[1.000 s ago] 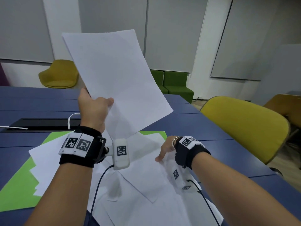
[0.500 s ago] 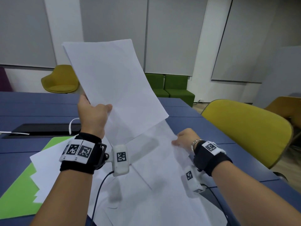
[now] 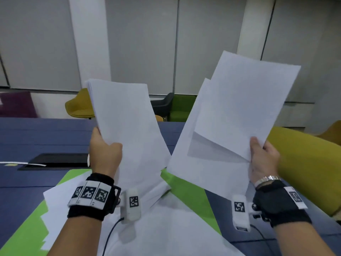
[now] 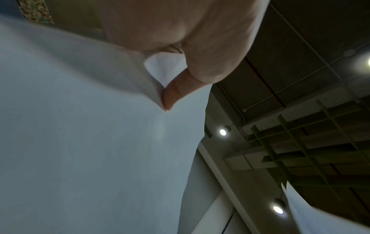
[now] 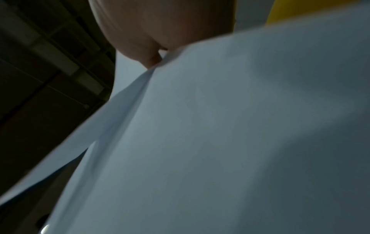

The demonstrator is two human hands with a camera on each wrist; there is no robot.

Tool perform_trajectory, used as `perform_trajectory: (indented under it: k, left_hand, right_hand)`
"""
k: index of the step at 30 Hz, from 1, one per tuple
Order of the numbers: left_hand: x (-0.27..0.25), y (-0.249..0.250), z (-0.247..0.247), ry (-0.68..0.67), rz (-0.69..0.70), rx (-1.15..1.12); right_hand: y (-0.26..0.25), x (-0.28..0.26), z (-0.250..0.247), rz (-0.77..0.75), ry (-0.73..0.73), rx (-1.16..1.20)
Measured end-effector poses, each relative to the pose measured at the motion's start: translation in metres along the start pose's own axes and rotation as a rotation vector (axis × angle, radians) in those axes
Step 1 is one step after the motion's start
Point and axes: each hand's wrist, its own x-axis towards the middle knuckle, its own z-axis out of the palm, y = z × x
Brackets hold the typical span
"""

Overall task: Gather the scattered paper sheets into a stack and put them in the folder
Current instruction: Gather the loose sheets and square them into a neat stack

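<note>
My left hand (image 3: 105,154) grips a thin bundle of white sheets (image 3: 127,130) by its left edge and holds it upright above the table. My right hand (image 3: 262,159) pinches two more white sheets (image 3: 230,117) at their right edge, lifted and tilted to the right. In the left wrist view the thumb (image 4: 174,93) presses on the paper (image 4: 90,142). In the right wrist view paper (image 5: 220,134) fills most of the picture. More loose sheets (image 3: 166,228) lie spread over the open green folder (image 3: 190,191) on the table below.
The blue table (image 3: 36,137) has a black cable hatch (image 3: 55,160) at the left. A yellow chair (image 3: 304,163) stands close on the right. Yellow and green chairs stand by the far wall.
My right hand has lifted two sheets off the table and raised them to the right. The left hand's bundle has turned more upright.
</note>
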Motion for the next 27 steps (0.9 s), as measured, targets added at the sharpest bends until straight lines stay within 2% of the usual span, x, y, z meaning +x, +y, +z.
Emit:
perform_trajectory:
  k: [1,3,5,7,10,13,15,17,19,21,23,27]
  left_hand:
    - [-0.002,-0.001,0.003,-0.058,-0.019,0.007]
    - [-0.013,0.003,0.013,-0.208,-0.081,-0.032]
    - [-0.024,0.007,0.024,-0.358,-0.196,-0.111]
    - [-0.031,0.005,0.032,-0.463,-0.293,-0.193]
    - [-0.037,0.012,0.037,-0.518,-0.333,-0.266]
    - [-0.04,0.015,0.039,-0.521,-0.358,-0.291]
    - [-0.041,0.012,0.04,-0.498,-0.377,-0.292]
    - [-0.044,0.013,0.043,-0.491,-0.432,-0.394]
    - [-0.048,0.016,0.044,-0.497,-0.444,-0.48]
    - [-0.048,0.018,0.046,-0.51,-0.356,-0.448]
    - [-0.047,0.015,0.046,-0.459,-0.265,-0.363]
    - [-0.043,0.011,0.045,-0.349,-0.156,-0.244]
  right_hand:
    - [-0.002,-0.006,0.005,0.033,-0.066,0.028]
    - [-0.003,-0.02,0.017,0.032,-0.17,-0.083]
    - [0.002,-0.03,0.027,0.003,-0.213,-0.228]
    - [0.008,-0.037,0.034,0.016,-0.214,-0.271]
    - [0.011,-0.037,0.039,0.158,-0.283,-0.305]
    - [0.009,-0.036,0.038,0.373,-0.498,-0.315]
    - [0.003,-0.04,0.037,0.432,-0.609,-0.292]
    - [0.0,-0.046,0.039,0.387,-0.634,-0.277]
    - [0.0,-0.051,0.042,0.269,-0.569,-0.258]
    - [0.0,-0.057,0.048,0.119,-0.523,-0.233]
    - [-0.002,-0.065,0.054,-0.016,-0.498,-0.214]
    - [-0.006,-0.078,0.061,-0.134,-0.451,-0.15]
